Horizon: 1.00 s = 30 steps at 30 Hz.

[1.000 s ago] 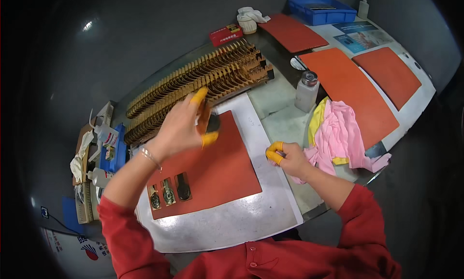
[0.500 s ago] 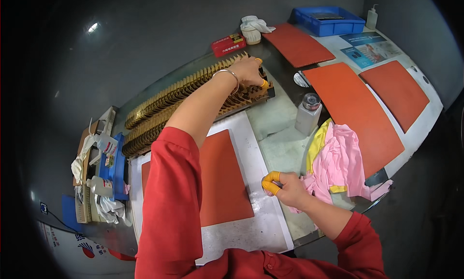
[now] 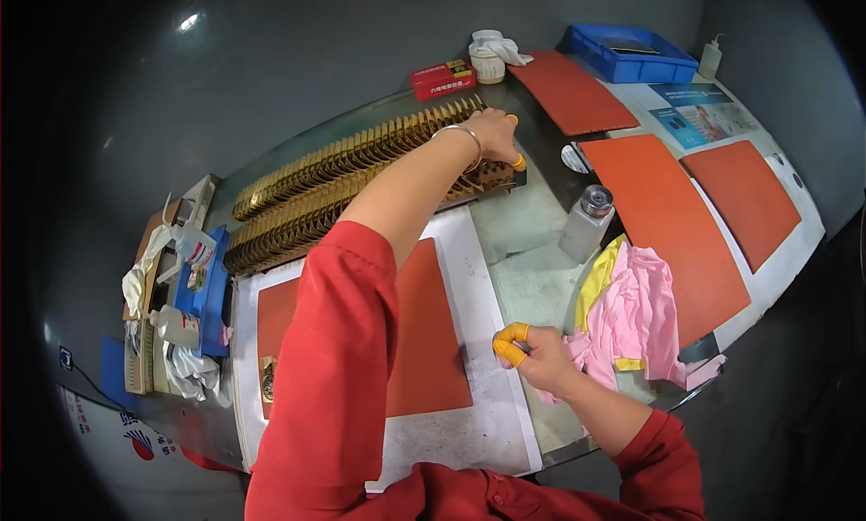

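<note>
My left hand (image 3: 494, 137), with yellow finger cots and a bracelet at the wrist, reaches to the right end of a long rack of thin brass-coloured plates (image 3: 347, 129) standing in two rows. Its thumb and a covered finger are apart; the other fingers are hidden. Over the table's near right part, my right hand (image 3: 546, 360) is closed, yellow-capped fingertips curled together around something I cannot make out. Just right of it lie a pink cloth (image 3: 642, 313) and a yellow cloth (image 3: 599, 282). A small patterned plate (image 3: 268, 377) rests on the red-brown mat (image 3: 428, 341) beside my left sleeve.
A pump bottle (image 3: 586, 223) stands behind the cloths. Orange mats (image 3: 672, 223) cover the right side, with a blue tray (image 3: 631, 56) beyond. A red box (image 3: 443, 80) and a cloth-topped tub (image 3: 488, 65) stand at the back. Bottles (image 3: 176, 327) and a blue bin (image 3: 214, 286) occupy the left.
The whole view has shifted slightly. My left forearm has swung to the right, uncovering the small plate on the mat. Both hands keep much the same pose.
</note>
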### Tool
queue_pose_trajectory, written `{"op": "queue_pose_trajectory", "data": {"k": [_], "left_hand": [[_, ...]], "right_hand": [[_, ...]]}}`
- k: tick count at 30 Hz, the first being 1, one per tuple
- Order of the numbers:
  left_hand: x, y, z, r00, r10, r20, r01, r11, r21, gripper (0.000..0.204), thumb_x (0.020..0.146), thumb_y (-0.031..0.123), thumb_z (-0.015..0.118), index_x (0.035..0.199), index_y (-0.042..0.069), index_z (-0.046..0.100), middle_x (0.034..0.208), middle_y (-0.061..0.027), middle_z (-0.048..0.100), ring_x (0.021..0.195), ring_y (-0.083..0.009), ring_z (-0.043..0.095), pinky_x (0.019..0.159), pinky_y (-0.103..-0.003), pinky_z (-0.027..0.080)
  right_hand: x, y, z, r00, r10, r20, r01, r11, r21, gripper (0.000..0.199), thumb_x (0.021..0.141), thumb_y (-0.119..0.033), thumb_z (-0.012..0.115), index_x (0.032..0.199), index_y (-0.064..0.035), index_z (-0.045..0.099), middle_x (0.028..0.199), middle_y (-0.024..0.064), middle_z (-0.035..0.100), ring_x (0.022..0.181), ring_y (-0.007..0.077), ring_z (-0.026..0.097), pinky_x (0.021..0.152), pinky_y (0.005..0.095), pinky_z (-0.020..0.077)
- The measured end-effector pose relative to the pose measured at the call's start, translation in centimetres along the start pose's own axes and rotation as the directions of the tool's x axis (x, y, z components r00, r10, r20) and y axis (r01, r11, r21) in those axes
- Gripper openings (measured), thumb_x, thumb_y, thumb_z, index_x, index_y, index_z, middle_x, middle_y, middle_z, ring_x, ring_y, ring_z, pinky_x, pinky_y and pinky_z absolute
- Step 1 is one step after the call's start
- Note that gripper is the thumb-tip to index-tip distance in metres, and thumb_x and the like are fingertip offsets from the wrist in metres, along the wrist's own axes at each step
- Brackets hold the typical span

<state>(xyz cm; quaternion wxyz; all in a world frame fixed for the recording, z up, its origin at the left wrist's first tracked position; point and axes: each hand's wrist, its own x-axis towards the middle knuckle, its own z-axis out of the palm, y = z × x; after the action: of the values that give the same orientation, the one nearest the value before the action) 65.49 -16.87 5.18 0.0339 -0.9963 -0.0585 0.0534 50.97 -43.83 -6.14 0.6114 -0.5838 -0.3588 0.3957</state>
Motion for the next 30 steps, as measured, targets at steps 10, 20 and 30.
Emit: {"op": "queue_pose_trajectory", "data": {"k": [10,20,30], "left_hand": [[-16.7,-1.2,-0.7,0.857,0.189,-0.479,-0.257,0.963,-0.079,0.073,0.070,0.043,0.070,0.122,0.000,0.045,0.120,-0.0183,0.050,0.112,-0.0326,0.047,0.094,-0.039,0.039],[-46.7,-3.3,10.3,0.970,-0.241,0.042,0.239,0.890,-0.388,0.100,0.050,0.035,0.082,0.131,0.002,0.034,0.132,-0.0174,0.036,0.122,-0.0347,0.034,0.101,-0.041,0.029],[-45.7,-2.4,11.3,0.930,-0.367,0.036,0.340,0.815,-0.469,0.098,0.048,0.025,0.085,0.130,0.004,0.035,0.121,-0.0168,0.037,0.112,-0.0370,0.036,0.098,-0.043,0.030]], "right_hand": [[-0.4,1.6,-0.3,0.993,-0.069,-0.093,0.067,0.997,-0.026,0.006,0.087,-0.005,0.055,0.084,-0.0007,0.058,0.068,0.0000,0.055,0.059,0.0051,0.048,0.055,0.0198,0.0397],[0.0,2.5,0.0,0.985,0.059,-0.159,-0.039,0.991,0.129,0.003,0.085,-0.006,0.057,0.088,-0.0043,0.059,0.064,-0.0034,0.049,0.052,0.0025,0.041,0.046,0.0162,0.0303],[-0.1,1.0,0.2,0.991,0.056,-0.123,-0.042,0.992,0.116,0.004,0.086,-0.006,0.058,0.087,-0.0019,0.058,0.068,-0.0006,0.053,0.058,0.0045,0.046,0.050,0.0175,0.0347]]}}
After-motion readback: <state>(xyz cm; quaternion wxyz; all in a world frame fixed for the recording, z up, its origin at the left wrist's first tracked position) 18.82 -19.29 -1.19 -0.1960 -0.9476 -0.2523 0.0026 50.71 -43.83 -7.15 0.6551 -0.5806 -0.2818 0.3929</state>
